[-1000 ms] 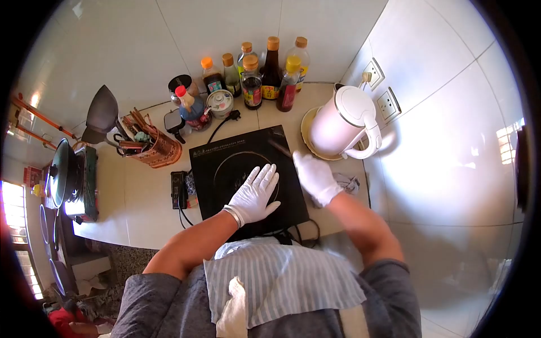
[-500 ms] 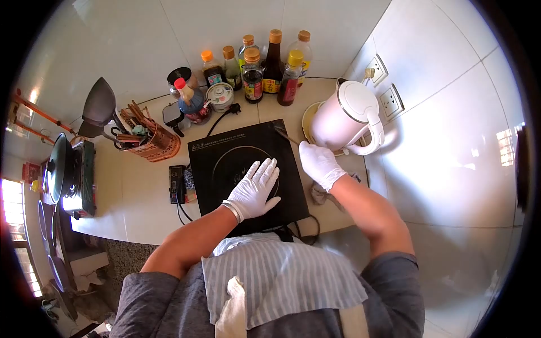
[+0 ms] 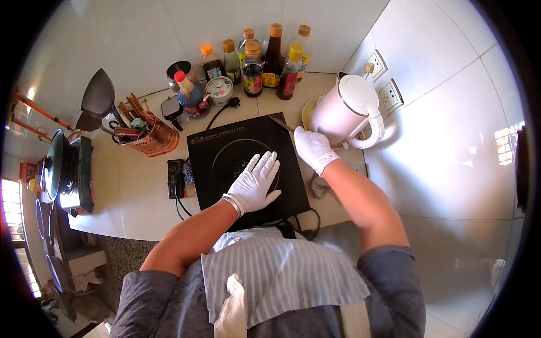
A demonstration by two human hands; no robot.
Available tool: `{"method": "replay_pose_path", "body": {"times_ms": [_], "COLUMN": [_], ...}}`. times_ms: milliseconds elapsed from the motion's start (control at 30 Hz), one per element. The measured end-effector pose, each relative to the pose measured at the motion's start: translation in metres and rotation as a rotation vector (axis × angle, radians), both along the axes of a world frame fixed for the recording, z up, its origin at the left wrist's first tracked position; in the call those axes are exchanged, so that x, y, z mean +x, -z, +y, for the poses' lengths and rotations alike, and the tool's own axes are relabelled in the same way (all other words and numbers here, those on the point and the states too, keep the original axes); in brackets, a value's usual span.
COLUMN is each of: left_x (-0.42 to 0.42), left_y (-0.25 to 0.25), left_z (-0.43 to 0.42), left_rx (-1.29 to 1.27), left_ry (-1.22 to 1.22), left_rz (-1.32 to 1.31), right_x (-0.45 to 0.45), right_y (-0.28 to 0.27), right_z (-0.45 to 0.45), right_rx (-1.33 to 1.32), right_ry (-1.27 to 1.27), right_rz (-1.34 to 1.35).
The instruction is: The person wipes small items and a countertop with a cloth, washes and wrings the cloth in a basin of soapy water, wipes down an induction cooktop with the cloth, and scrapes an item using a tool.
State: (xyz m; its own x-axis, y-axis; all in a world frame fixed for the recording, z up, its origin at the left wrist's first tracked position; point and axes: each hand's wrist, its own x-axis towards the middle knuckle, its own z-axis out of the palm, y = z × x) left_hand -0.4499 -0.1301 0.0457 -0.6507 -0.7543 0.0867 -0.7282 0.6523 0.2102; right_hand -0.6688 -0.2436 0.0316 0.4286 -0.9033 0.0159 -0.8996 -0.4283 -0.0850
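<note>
My left hand (image 3: 255, 181), in a white glove, lies flat with fingers spread on the black induction cooktop (image 3: 208, 160). In my gloved right hand (image 3: 313, 149), closed at the cooktop's right edge, is a thin brown stick-like tool (image 3: 282, 123). Its far end reaches over the cooktop's back right corner; its exact kind cannot be made out. The fingers cover its near end. Just beyond my right hand stands a pale pink electric kettle (image 3: 344, 110) on a round base. A crumpled grey cloth (image 3: 320, 186) lies below my right wrist.
Several sauce bottles (image 3: 273, 59) and a lidded jar (image 3: 219, 90) line the back wall. At left are a utensil basket (image 3: 159, 138) and a stove with a pan (image 3: 56, 163). A black power strip (image 3: 175, 178) and the cooktop's cord (image 3: 217, 115) lie nearby. Wall sockets (image 3: 390, 96) sit at right.
My right hand and the brown tool have shifted slightly left and towards the back along the cooktop's right edge. My left hand stays flat in place. The view has tilted slightly.
</note>
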Motion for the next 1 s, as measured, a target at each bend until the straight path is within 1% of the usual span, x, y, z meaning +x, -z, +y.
{"method": "replay_pose_path", "body": {"times_ms": [67, 233, 300, 333, 367, 500, 567, 700, 800, 1000], "left_x": [-0.001, 0.0, 0.0, 0.0, 0.0, 0.001, 0.001, 0.002, 0.002, 0.002], "left_y": [0.002, 0.001, 0.0, -0.001, 0.0, 0.005, 0.001, 0.001, 0.002, 0.0], "left_z": [-0.003, -0.003, -0.004, -0.003, -0.002, 0.001, -0.002, -0.002, -0.001, -0.003], "left_rx": [0.001, -0.003, -0.003, -0.009, -0.013, -0.025, -0.011, -0.008, 0.001, 0.008], "left_ry": [-0.01, -0.01, -0.011, -0.01, -0.005, -0.005, -0.009, -0.003, -0.006, 0.002], "left_rz": [0.018, 0.0, 0.001, 0.005, 0.008, 0.043, 0.031, 0.049, 0.066, 0.057], "right_x": [0.002, 0.0, 0.009, 0.014, 0.011, 0.002, 0.008, -0.002, -0.003, 0.0], "right_y": [-0.003, -0.003, -0.01, -0.019, -0.014, -0.009, -0.007, -0.018, -0.026, -0.024], "right_z": [-0.004, -0.008, -0.007, -0.001, 0.0, -0.015, -0.019, -0.013, -0.009, 0.017], "right_rx": [0.02, -0.001, 0.073, 0.158, 0.159, 0.032, 0.105, 0.099, -0.031, -0.019], "right_ry": [0.033, -0.019, 0.05, 0.047, 0.05, 0.047, 0.08, 0.035, 0.01, -0.079], "right_rz": [0.012, 0.033, 0.044, 0.085, 0.086, -0.02, 0.023, 0.073, 0.035, 0.066]}}
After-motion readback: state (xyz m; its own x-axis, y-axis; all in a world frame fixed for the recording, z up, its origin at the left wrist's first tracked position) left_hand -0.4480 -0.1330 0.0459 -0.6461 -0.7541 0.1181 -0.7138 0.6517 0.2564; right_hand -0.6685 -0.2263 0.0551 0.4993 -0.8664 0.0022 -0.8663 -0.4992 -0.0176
